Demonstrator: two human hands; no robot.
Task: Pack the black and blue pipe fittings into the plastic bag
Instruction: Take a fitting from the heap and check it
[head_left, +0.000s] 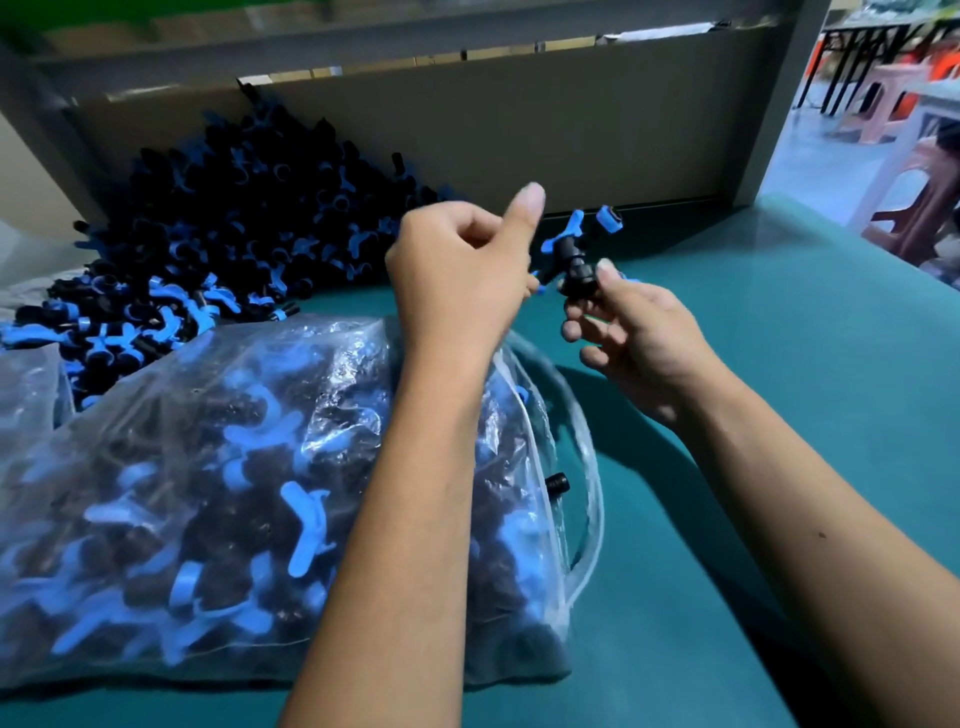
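A big heap of loose black and blue pipe fittings (208, 244) lies at the back left against a cardboard wall. A clear plastic bag (218, 493) full of such fittings lies in front of it, mouth to the right. My right hand (634, 332) pinches a black and blue fitting (576, 254) above the table, right of the bag. My left hand (462, 275) hovers beside it, fingers curled, thumb up; a bit of blue shows at its fingertips, and whether it holds anything is hidden. My left forearm crosses over the bag.
The green table (779, 415) stretches to the right and front. A cardboard panel (519, 130) stands along the back. One black fitting (556, 486) sits at the bag's mouth. Plastic stools (914, 202) stand beyond the table's right edge.
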